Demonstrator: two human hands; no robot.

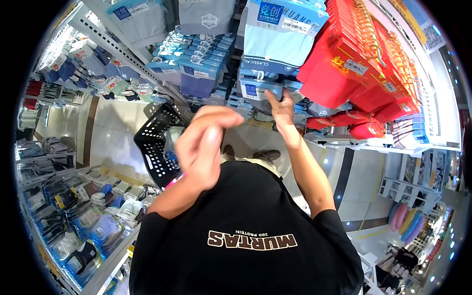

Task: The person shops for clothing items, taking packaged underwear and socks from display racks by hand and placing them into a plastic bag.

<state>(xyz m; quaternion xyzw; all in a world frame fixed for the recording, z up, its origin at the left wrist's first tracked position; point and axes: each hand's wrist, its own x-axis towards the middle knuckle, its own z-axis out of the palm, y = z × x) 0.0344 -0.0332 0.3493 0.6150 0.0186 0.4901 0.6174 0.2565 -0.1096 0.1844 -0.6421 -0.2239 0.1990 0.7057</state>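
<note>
My right hand (282, 109) reaches up to the rack, its thumb and a finger spread at the edge of a small hanging pack with a blue-and-white label (254, 91). Whether it grips the pack is hard to tell. Raised close to the camera, my left hand (204, 142) is blurred, with its fingers curled and pressed together; what it holds, if anything, is hidden. Above the small pack hangs a larger light-blue pack (278, 44). Red packs (334, 73) hang just right of my right hand.
A black perforated basket (152, 142) is left of my left hand. More blue packs (199, 71) hang at the upper left. Bins of packaged goods (98, 216) fill the lower left. A white shelf edge (383, 146) runs below the red packs.
</note>
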